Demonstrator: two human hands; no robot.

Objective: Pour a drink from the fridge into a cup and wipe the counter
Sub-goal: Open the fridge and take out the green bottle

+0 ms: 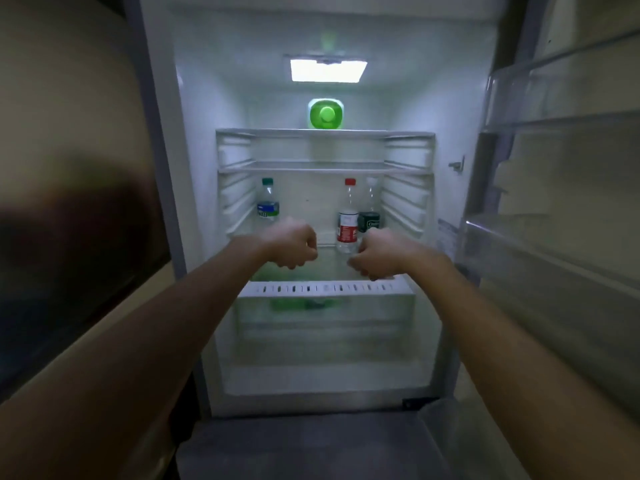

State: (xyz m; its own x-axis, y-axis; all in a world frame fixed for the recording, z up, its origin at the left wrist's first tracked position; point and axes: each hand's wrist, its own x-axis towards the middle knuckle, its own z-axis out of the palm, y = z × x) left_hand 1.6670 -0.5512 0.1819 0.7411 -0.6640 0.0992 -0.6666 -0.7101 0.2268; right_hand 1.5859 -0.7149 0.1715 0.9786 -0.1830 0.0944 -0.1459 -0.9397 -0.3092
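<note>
The fridge [194, 140] stands open in front of me, lit inside. On its lower shelf a clear bottle with a red cap [347, 216] stands right of centre, a dark-labelled bottle [370, 209] just behind it, and a green-capped bottle [267, 202] at the left. My left hand [292, 245] and my right hand [375, 252] both reach into the fridge with fingers curled, holding nothing. My right hand is just in front of the red-capped bottle's base, not touching it as far as I can see.
A green knob [325, 115] sits on the back wall above the top shelf. A crisper drawer [325, 317] with something green inside lies below my hands. The open door with clear bins [554, 168] stands at the right. A dark panel [69, 254] is at the left.
</note>
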